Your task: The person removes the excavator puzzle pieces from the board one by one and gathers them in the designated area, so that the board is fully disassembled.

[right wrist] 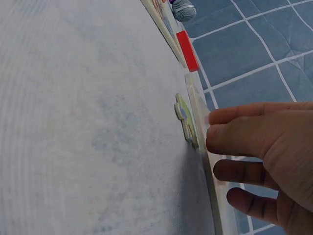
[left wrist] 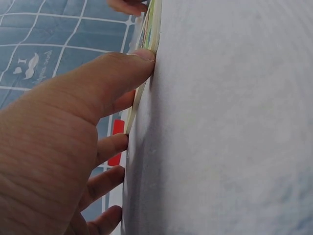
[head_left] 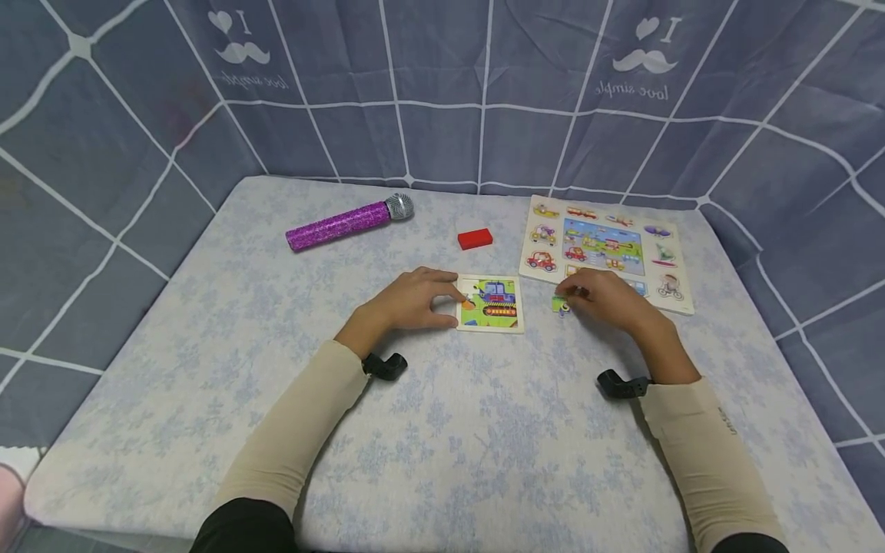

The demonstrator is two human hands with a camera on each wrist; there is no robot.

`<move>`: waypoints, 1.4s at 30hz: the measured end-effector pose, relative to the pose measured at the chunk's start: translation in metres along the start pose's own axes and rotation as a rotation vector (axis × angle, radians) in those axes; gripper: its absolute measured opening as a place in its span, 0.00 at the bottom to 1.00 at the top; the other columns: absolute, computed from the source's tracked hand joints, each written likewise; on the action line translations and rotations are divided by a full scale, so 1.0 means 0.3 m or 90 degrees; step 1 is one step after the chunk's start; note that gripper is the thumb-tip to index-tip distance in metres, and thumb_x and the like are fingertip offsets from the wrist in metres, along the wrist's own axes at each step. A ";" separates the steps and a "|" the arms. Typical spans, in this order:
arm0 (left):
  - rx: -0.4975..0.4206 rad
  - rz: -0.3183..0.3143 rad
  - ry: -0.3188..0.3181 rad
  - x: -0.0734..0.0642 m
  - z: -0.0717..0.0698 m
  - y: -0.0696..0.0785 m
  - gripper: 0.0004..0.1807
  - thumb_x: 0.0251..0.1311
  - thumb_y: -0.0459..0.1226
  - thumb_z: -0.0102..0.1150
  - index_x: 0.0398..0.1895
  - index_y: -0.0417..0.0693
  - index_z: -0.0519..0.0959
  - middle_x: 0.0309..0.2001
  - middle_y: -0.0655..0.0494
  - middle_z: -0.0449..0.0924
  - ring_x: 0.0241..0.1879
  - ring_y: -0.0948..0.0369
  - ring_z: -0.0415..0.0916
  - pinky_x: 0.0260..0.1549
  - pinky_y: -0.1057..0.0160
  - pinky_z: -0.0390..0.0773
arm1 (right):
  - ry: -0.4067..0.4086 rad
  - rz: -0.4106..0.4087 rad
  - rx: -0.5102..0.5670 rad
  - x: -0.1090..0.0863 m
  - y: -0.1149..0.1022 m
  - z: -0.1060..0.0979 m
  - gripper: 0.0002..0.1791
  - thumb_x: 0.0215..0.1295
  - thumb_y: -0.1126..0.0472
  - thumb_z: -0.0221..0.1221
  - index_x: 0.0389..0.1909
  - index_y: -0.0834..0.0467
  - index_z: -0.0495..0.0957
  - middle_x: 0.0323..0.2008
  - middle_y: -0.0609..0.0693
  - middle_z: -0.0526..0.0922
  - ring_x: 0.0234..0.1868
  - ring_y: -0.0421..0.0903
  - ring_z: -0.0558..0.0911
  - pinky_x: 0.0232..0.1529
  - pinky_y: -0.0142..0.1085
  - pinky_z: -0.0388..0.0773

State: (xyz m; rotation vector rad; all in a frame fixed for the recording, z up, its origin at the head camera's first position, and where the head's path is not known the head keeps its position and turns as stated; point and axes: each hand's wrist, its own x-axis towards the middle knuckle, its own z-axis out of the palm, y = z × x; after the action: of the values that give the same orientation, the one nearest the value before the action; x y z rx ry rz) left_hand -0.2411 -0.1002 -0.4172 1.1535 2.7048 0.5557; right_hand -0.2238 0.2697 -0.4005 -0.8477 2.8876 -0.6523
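A small square wooden puzzle (head_left: 510, 322) with a picture of a tracked vehicle lies flat in front of me. My left hand (head_left: 415, 301) rests at its left side, with the index finger on the picture. In the left wrist view the thumb (left wrist: 145, 55) touches the puzzle's edge, and the other fingers are spread beyond it. A loose green puzzle piece (right wrist: 185, 120) lies on the cloth, close to the near edge of a larger picture board (head_left: 681, 299). Over this piece hovers my right hand (head_left: 608, 298), its loosely bent fingertips apart from the piece in the right wrist view.
Behind the small puzzle lies a red block (head_left: 475, 239). A glittery purple microphone (head_left: 346, 224) with a silver head lies at the back left. The larger board carries several vehicle pictures. A blue gridded curtain (head_left: 442, 146) stands along the table's back and sides.
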 end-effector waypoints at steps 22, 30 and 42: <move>0.000 0.000 0.000 0.002 0.001 -0.001 0.23 0.62 0.54 0.67 0.59 0.61 0.82 0.73 0.51 0.66 0.71 0.47 0.61 0.62 0.37 0.64 | -0.121 -0.049 0.045 0.346 -0.247 0.112 0.10 0.69 0.65 0.61 0.49 0.60 0.84 0.41 0.53 0.79 0.38 0.49 0.75 0.44 0.44 0.74; 0.008 -0.003 -0.006 0.006 0.007 -0.006 0.24 0.63 0.55 0.66 0.60 0.62 0.82 0.73 0.51 0.66 0.71 0.47 0.60 0.63 0.37 0.63 | -0.113 -0.028 0.068 0.340 -0.246 0.135 0.10 0.64 0.67 0.61 0.45 0.60 0.82 0.39 0.55 0.75 0.41 0.52 0.71 0.46 0.45 0.71; 0.003 -0.009 -0.015 0.006 -0.001 0.004 0.24 0.64 0.55 0.65 0.61 0.61 0.81 0.74 0.52 0.65 0.72 0.48 0.59 0.64 0.38 0.62 | -0.109 -0.054 0.086 0.329 -0.225 0.121 0.13 0.62 0.70 0.63 0.48 0.59 0.83 0.45 0.55 0.76 0.45 0.52 0.73 0.50 0.46 0.72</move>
State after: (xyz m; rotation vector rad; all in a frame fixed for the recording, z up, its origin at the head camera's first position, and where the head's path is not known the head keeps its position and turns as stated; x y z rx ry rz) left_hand -0.2416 -0.0984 -0.4166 1.1330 2.6945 0.5301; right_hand -0.2671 0.1525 -0.3999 -0.9610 2.6362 -0.7332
